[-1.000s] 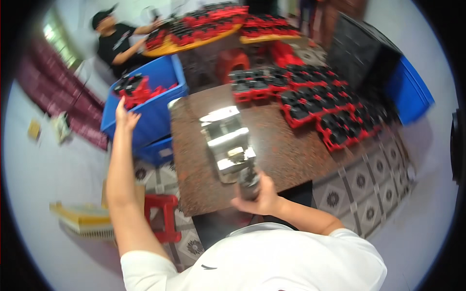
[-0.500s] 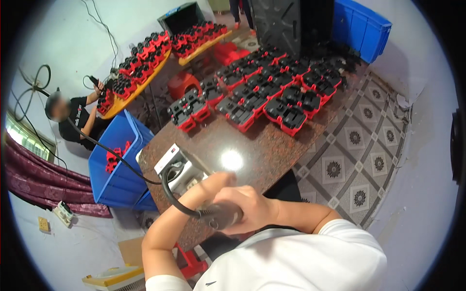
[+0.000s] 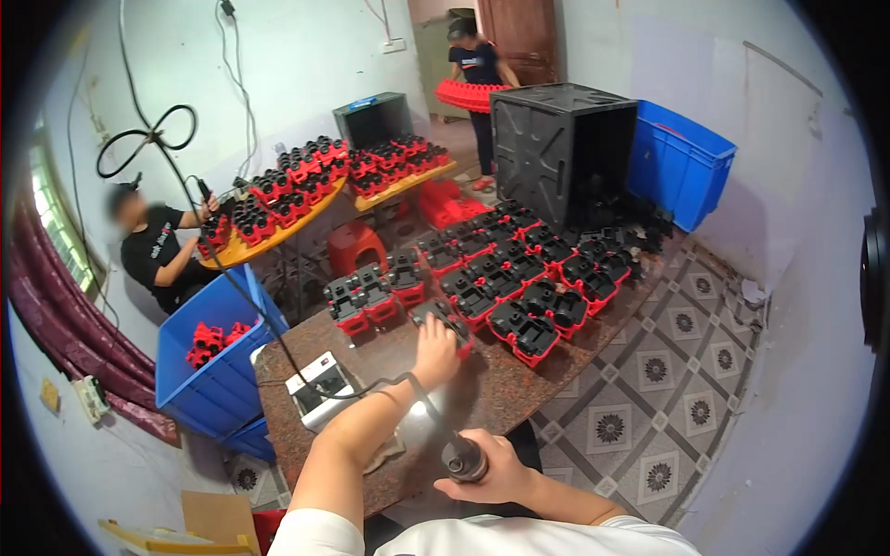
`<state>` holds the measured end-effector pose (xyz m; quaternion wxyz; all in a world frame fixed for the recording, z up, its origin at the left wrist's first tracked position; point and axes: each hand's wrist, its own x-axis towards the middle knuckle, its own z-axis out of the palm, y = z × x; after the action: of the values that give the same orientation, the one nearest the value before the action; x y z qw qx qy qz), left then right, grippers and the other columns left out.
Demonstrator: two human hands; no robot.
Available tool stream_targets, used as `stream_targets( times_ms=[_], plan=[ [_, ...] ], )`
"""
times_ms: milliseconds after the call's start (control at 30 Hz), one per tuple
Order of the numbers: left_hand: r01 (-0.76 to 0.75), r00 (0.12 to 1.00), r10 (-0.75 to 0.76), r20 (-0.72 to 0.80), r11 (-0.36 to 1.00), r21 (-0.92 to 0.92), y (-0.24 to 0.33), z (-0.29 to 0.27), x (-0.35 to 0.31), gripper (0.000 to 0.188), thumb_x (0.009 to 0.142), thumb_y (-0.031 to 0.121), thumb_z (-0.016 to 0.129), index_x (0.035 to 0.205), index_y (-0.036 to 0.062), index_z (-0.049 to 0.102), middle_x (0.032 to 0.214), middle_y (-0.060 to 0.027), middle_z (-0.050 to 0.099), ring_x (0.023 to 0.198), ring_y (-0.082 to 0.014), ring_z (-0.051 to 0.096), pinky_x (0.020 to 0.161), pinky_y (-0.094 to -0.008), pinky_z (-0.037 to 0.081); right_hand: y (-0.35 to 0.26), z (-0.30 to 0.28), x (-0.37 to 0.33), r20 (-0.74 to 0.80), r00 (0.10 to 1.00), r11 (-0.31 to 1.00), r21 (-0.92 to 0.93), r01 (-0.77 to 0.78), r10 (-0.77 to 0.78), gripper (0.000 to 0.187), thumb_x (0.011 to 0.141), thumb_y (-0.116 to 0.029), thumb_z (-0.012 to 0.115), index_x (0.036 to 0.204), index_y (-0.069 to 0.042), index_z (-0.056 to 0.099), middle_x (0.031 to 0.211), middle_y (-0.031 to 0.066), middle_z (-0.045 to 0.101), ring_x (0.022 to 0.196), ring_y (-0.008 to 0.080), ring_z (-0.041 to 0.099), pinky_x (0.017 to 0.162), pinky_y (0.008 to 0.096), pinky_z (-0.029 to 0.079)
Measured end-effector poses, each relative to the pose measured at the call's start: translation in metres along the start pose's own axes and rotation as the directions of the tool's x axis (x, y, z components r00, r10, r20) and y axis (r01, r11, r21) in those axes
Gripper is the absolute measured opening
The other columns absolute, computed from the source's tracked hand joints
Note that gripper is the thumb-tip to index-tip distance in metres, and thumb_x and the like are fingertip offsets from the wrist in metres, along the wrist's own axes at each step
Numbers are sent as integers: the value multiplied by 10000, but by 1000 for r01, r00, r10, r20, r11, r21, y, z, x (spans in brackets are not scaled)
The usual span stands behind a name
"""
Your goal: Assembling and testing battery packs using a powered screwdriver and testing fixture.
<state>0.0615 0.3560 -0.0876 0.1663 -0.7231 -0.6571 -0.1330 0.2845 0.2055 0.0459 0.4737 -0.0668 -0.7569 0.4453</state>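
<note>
My left hand reaches forward over the stone-topped table, its fingers closed over the near end of a red-and-black housing. Other red housings with black parts on top stand in rows just beyond and to the right, and a few more lie to the left. Close to my body, my right hand is wrapped around a dark corded electric screwdriver. Its black cable loops under or past my left forearm toward a small white box-shaped device on the table.
A blue bin with red parts stands left of the table. At the far end are loose black parts, a black crate and another blue bin. A co-worker works at the yellow table; another person holds red parts.
My left hand has moved forward from beside my right hand to the housing. The screwdriver stays in my right hand. The view has tilted up, showing the far person more fully.
</note>
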Motion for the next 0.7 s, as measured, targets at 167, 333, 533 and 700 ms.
stream_targets(
  times_ms=[167,333,533,700],
  plan=[
    [-208,974,213,82,976,-65,28,-21,-80,255,743,204,577,921,23,600,1153,-227,501,1256,-385,377,956,-486,361,14,-9,21,-31,990,990,25,137,-137,520,641,-225,840,988,0,525,718,44,591,622,153,610,580,274,490],
    [-10,985,64,159,948,-319,59,-107,-137,279,753,239,587,989,92,607,1174,-158,533,1171,-380,458,995,-471,356,28,-23,24,-38,989,988,61,144,-142,534,641,-218,834,1017,-4,521,764,79,612,649,187,638,600,287,499],
    [131,973,-11,232,848,-513,67,-117,-158,374,710,229,679,1053,106,593,1113,-127,572,1086,-356,500,984,-477,354,54,-37,14,20,999,992,122,42,-44,543,656,-236,818,1055,-6,531,824,122,635,704,245,663,641,309,512],
    [249,962,-274,13,852,-460,76,-119,-222,464,711,174,686,1108,20,503,1198,-203,480,1126,-396,439,970,-470,327,74,-47,9,26,999,974,225,21,-28,532,666,-236,813,1051,-1,531,816,124,639,704,246,664,637,315,515]
  ],
)
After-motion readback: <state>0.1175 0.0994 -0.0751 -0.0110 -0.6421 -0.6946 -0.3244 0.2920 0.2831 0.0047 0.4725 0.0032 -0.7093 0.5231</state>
